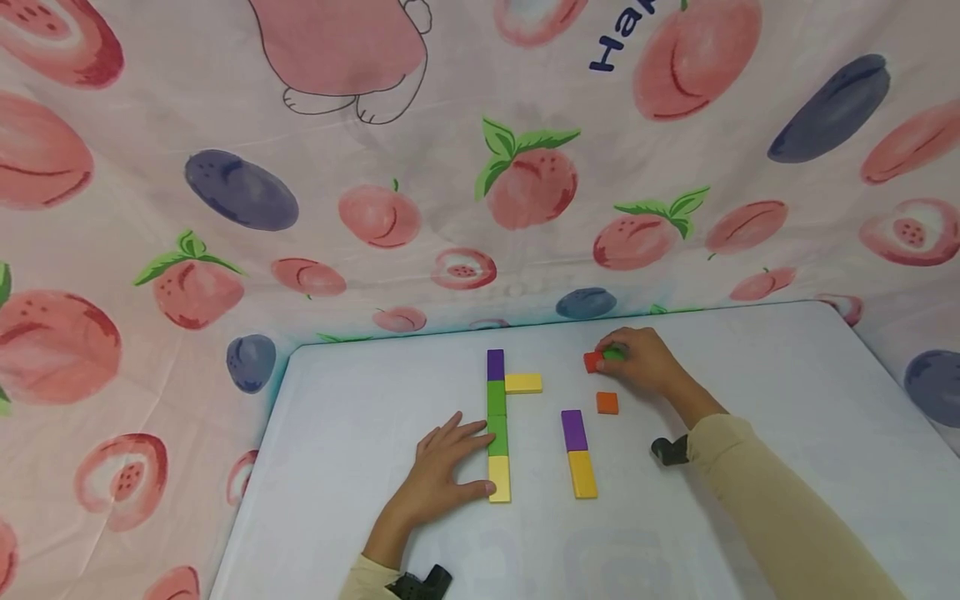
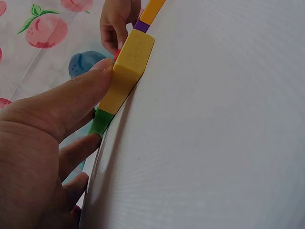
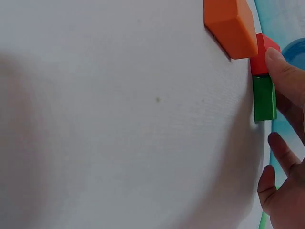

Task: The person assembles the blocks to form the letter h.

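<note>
My left hand [image 1: 442, 475] lies along the left side of a column of blocks. Its thumb touches the lower yellow block [image 1: 499, 479] and its fingertips touch the green blocks [image 1: 497, 437], topped by a purple block [image 1: 496, 364]. Another yellow block [image 1: 523, 383] sticks out sideways from the column. Farther right, my right hand [image 1: 641, 358] pinches a small red block [image 1: 591, 362] between thumb and a finger. A green block [image 3: 264, 99] sits against the red one, partly covered by the hand in the head view. An orange block [image 1: 607, 403] lies nearer, apart from them.
Between the hands, a purple block [image 1: 574, 431] and a yellow-orange block [image 1: 582, 475] lie end to end. All blocks lie on a white table [image 1: 337, 417]. A fruit-patterned cloth [image 1: 420, 150] rises behind its far edge. Each wrist wears a small black camera.
</note>
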{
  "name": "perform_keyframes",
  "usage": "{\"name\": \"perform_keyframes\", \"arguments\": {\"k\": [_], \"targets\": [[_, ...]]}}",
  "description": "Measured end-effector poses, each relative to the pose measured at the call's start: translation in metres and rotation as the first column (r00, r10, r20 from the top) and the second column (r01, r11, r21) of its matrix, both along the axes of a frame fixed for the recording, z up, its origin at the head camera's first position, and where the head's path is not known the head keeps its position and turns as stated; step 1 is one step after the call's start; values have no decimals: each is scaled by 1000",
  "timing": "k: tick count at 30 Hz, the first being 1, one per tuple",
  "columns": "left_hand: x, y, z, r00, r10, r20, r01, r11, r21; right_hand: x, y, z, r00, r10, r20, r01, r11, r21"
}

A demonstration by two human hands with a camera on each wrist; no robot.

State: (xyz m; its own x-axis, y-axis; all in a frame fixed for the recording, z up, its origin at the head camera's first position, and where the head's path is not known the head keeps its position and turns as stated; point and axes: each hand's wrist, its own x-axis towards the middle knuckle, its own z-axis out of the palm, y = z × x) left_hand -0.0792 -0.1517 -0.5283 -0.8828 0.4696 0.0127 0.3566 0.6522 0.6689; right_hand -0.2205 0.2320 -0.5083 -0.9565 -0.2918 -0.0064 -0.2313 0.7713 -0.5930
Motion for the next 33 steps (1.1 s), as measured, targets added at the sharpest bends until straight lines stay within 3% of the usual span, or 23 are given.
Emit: {"name": "perform_keyframes", "arguments": {"k": [6, 17, 21, 28, 33], "targets": [[0, 0, -1, 1000, 5, 0, -5, 1000, -7, 0, -2, 0, 1000, 4, 5, -3, 999, -44], [0, 1, 0, 1000, -2, -15, 2, 1000, -1, 5, -4, -1, 991, -43, 128, 52, 997, -63], [0, 1, 0, 1000, -1, -13, 1, 1000, -6, 7, -6, 0, 991, -48, 126, 57, 996, -73], [0, 1, 1, 1000, -1, -13, 1, 1000, -12, 13, -14, 8, 991, -47, 127, 63, 990, -125], [0, 1, 2, 1000, 2, -10, -2, 1000, -11, 18, -22, 15, 983, -60, 172, 91, 979, -182]]}}
